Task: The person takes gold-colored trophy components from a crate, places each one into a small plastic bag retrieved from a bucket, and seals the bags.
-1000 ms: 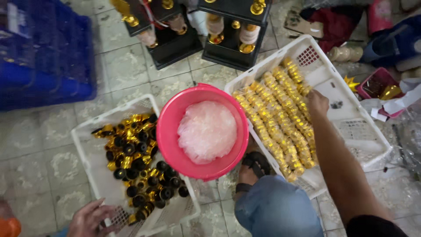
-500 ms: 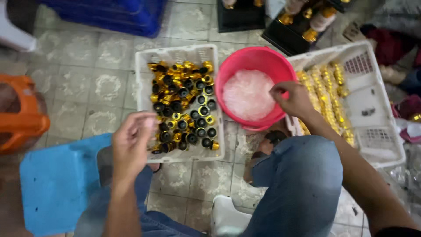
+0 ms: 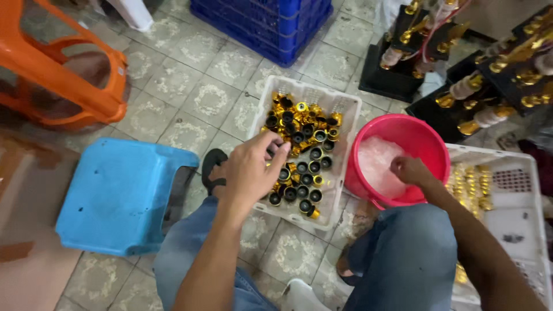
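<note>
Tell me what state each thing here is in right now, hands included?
left hand: fingers pinched together over the white tray, contents hidden
right hand: reaching into the red basin
white tray: partly filled with gold and black caps
red basin: holds whitish translucent material
blue stool: upright, nothing on it
orange stool: upright

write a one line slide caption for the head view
Seated person's left hand over a white plastic crate of gold and black caps, right hand in a pink plastic tub.

Both hands reach forward — left hand fingers curled, right hand loosely closed.
</note>
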